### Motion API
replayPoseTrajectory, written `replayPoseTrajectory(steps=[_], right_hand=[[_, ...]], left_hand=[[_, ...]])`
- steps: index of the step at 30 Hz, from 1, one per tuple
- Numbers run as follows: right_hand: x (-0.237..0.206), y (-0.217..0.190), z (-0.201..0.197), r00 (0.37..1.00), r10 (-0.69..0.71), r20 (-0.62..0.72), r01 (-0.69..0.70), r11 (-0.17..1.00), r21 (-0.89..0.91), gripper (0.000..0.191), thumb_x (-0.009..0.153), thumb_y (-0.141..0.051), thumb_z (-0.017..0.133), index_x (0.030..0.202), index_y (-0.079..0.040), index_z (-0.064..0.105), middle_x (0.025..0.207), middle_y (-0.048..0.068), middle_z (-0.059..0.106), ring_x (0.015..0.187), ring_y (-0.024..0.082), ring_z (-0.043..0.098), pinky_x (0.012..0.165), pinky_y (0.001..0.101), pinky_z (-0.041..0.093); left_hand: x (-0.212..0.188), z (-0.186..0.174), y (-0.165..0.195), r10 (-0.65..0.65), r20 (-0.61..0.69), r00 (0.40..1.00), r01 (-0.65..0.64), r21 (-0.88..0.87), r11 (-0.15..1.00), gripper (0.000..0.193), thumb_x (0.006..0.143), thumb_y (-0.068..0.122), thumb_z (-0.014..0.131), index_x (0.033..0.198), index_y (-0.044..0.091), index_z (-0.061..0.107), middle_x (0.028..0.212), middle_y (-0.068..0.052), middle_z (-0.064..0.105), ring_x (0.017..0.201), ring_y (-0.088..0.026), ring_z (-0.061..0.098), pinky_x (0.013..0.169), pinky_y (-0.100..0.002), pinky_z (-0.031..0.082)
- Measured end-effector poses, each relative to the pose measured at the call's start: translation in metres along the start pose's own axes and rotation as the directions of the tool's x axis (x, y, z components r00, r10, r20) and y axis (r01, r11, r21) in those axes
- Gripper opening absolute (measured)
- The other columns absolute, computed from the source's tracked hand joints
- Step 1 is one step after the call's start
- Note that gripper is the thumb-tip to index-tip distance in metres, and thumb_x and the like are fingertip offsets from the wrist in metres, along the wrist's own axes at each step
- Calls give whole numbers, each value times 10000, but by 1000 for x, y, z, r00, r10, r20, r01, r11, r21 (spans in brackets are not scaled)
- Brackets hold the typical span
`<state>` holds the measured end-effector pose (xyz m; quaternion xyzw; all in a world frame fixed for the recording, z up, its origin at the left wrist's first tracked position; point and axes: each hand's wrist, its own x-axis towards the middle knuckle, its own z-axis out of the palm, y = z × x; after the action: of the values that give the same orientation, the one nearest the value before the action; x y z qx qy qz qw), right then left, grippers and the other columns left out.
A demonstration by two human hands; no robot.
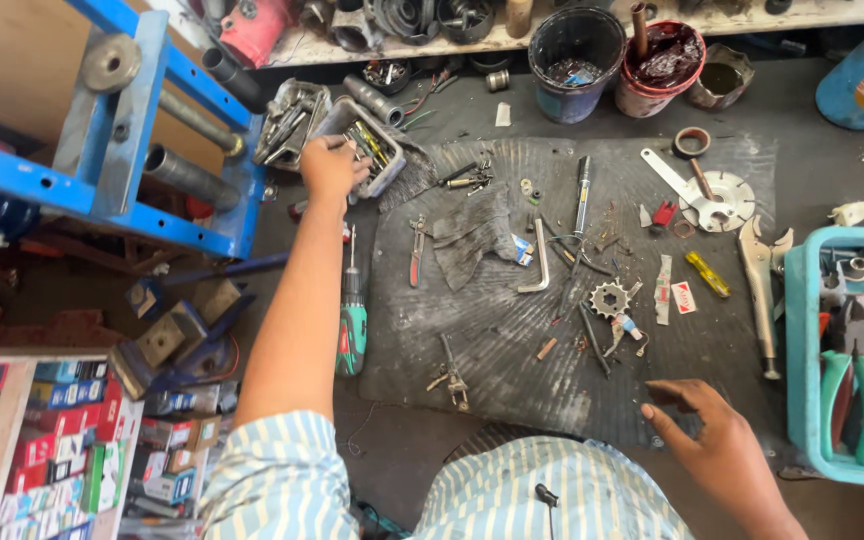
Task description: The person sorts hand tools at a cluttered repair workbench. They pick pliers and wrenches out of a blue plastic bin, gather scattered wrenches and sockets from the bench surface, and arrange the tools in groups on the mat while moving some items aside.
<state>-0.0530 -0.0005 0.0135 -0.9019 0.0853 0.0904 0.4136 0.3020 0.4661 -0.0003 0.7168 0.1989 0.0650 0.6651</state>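
A: Fig. 1, head view. Where was the left hand (330,165)?

B: At 11 o'clock from the mat (572,400), arm stretched out, fingers curled into a grey tray (384,172) of small bits. Whether they pinched any one bit could not be told; the fingertips were hidden among the contents.

A: And what lay by that tray?

B: A second tray (292,120) of metal parts touched it at 9 o'clock. A green screwdriver (352,325) lay at 6 o'clock from the hand, along the mat's edge, just beside the forearm.

A: The right hand (714,440)?

B: At 5 o'clock on the mat, palm down, fingers spread and holding nothing, the tips resting on the rubber.

A: What lay nearest to it?

B: A sprocket (609,298) at 11 o'clock from it, apart. A cloth (472,232) lay further off towards 10 o'clock. A teal crate (800,380) of pliers stood at 3 o'clock, just beside the mat.
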Motion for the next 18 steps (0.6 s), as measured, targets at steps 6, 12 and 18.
replayPoseTrajectory(steps=[6, 12, 18], right_hand=[[-15, 2, 17, 995, 14, -96, -17, 999, -28, 351, 811, -229, 777, 1123, -73, 733, 1103, 98, 740, 992, 262, 719, 828, 353, 544], [-31, 6, 18, 981, 120, -150, -122, 992, -7, 359, 822, -240, 771, 1144, -86, 732, 1085, 100, 746, 962, 269, 731, 859, 361, 543], [-36, 12, 19, 977, 144, -158, -149, 988, -25, 355, 848, -271, 756, 1168, -122, 730, 1078, 110, 715, 1001, 310, 703, 839, 396, 544]], left_hand=[[40, 19, -2, -2, 11, 1000, -2, 316, 949, 161, 958, 48, 641, 1073, -62, 667, 898, -152, 746, 747, -255, 788, 592, -375, 657], [38, 8, -8, 105, 100, 989, -124, 205, 971, 182, 953, -35, 579, 1100, -50, 686, 889, -126, 743, 726, -209, 764, 578, -335, 626], [-64, 25, -30, 275, 307, 911, -281, -25, 959, 139, 1029, 17, 570, 1157, -4, 621, 979, -67, 709, 793, -138, 708, 662, -259, 580]])
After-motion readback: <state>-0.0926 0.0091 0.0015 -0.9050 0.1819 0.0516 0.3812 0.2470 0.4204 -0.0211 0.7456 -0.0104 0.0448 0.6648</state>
